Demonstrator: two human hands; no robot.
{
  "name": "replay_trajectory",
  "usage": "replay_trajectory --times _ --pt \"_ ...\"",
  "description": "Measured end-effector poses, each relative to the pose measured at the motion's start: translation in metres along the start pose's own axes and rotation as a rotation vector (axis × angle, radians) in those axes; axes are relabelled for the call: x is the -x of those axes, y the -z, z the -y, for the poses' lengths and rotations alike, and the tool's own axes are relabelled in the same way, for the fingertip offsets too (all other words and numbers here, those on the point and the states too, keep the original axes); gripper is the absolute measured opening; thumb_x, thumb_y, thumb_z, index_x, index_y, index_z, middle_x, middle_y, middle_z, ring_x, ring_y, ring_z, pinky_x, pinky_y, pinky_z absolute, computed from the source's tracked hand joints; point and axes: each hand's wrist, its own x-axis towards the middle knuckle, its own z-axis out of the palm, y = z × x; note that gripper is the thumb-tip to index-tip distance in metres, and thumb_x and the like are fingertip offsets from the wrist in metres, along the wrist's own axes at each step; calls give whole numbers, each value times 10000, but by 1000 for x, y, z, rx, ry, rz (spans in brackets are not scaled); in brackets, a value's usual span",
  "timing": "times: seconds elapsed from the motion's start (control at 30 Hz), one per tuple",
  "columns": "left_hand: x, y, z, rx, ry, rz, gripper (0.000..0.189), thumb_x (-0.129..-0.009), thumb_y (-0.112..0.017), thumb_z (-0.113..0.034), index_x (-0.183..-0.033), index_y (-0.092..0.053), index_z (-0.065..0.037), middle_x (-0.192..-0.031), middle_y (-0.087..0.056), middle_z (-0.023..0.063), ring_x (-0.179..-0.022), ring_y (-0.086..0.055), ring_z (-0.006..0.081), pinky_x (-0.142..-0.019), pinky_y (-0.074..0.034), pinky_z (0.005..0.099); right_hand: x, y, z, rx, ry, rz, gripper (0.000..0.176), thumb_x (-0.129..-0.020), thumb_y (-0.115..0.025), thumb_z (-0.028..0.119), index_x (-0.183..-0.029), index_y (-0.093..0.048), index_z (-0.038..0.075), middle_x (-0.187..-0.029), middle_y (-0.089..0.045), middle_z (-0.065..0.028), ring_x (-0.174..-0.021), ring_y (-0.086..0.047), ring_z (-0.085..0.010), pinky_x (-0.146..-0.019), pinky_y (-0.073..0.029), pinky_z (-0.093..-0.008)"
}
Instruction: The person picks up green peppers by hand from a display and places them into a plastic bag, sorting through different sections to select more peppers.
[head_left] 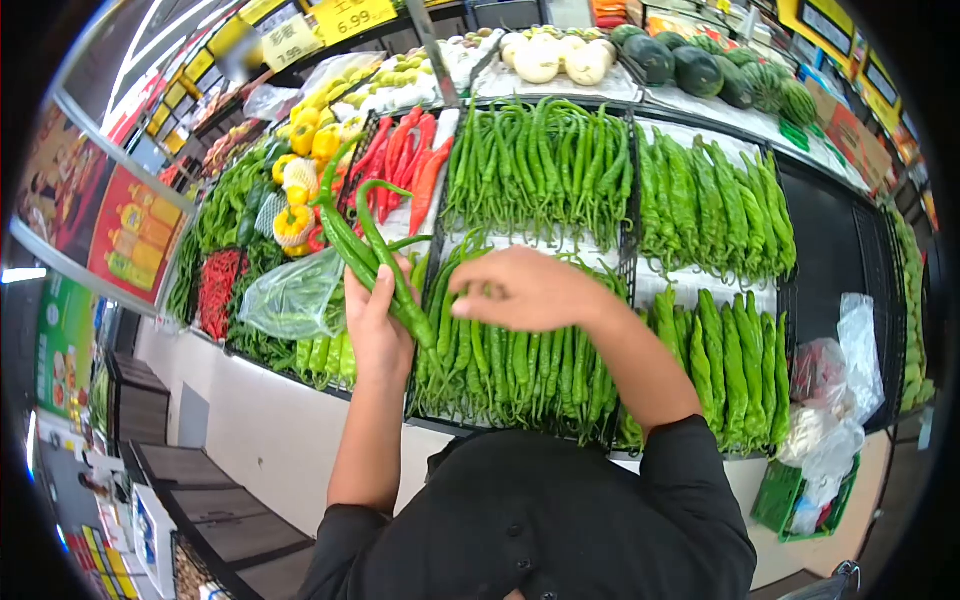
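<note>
My left hand (375,320) holds a few long green chili peppers (370,240) upright over the near crate of green chilies (520,365). A clear plastic bag (292,298) hangs just left of that hand; whether the hand holds it I cannot tell. My right hand (525,288) hovers palm down over the same crate, fingers bent toward the peppers, with nothing seen in it.
The stall holds more crates: long green chilies (545,160) behind, thicker green peppers (715,205) at right, red chilies (405,160), yellow peppers (305,175), melons (700,70) at the back. A green basket (790,500) with plastic bags sits lower right. An aisle floor lies at left.
</note>
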Motion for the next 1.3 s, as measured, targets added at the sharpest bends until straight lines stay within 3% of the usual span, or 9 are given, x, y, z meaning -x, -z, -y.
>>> replay_trajectory --times 0.23,0.33,0.47,0.7,0.87,1.07,1.2,1.23,1.3 --pt "-11 -36 13 -30 -173 70 393 -986 -582 -60 -1341 -413 -85 -1118 -589 54 -866 -526 112 -805 -447 290 6 -39 1 114 -74 -255 277 -877 -694 290 -914 -607 30 -758 -675 -170 -717 -657 -378 -640 -499 -465" --pt "-9 -37 16 -55 -157 122 396 -991 -568 -62 -1352 -406 -87 -1164 -580 74 -830 -520 105 -722 -462 265 8 -43 -15 114 2 -444 245 -882 -676 250 -897 -607 15 -740 -654 -194 -704 -645 -392 -635 -492 -476" --pt "-15 -17 30 -123 -180 41 353 -1000 -548 -74 -1325 -413 -47 -1183 -574 84 -791 -511 103 -686 -457 251 13 -27 -25 -42 -140 -499 220 -890 -651 220 -887 -638 0 -714 -630 -233 -696 -634 -429 -655 -500 -491" --pt "5 53 30 -112 -79 -148 284 -1005 -558 -120 -1268 -461 -79 -1054 -569 36 -787 -500 104 -626 -453 271 4 26 -94 -388 -293 -794 221 -975 -592 188 -941 -620 -29 -776 -690 -106 -622 -651 -159 -561 -508 -308" --pt "33 101 22 -155 -40 -328 253 -1005 -560 -117 -1244 -481 -95 -992 -557 11 -765 -487 97 -613 -440 269 -5 72 -172 -360 -391 -960 213 -976 -574 179 -941 -623 -26 -803 -710 -102 -602 -642 -141 -553 -508 -302" --pt "51 116 15 -142 -48 -409 219 -1006 -553 -103 -1210 -476 -95 -931 -535 0 -738 -475 93 -596 -424 258 -18 87 -235 -440 -543 -860 256 -993 -555 188 -885 -620 -35 -799 -713 -112 -586 -643 -147 -563 -511 -316" --pt "52 109 14 -138 -44 -372 206 -1010 -544 -101 -1200 -465 -95 -929 -533 7 -735 -477 97 -599 -424 259 -23 78 -245 -495 -627 -855 345 -1004 -534 157 -1220 -521 -112 -853 -695 -140 -586 -600 -122 -502 -475 -264" --pt "52 105 14 -144 -36 -365 203 -1011 -541 -101 -1199 -463 -94 -928 -533 8 -734 -477 98 -600 -423 259 -22 79 -245 -506 -634 -821 479 -992 -551 141 -1358 -396 -127 -842 -698 -166 -568 -611 -136 -514 -490 -262" --pt "53 103 15 -147 -24 -352 202 -1012 -538 -98 -1199 -461 -92 -928 -533 10 -734 -477 99 -600 -423 259 -20 75 -243 -430 -663 -834 495 -985 -566 148 -1360 -396 -126 -831 -701 -165 -563 -628 -143 -520 -498 -264"
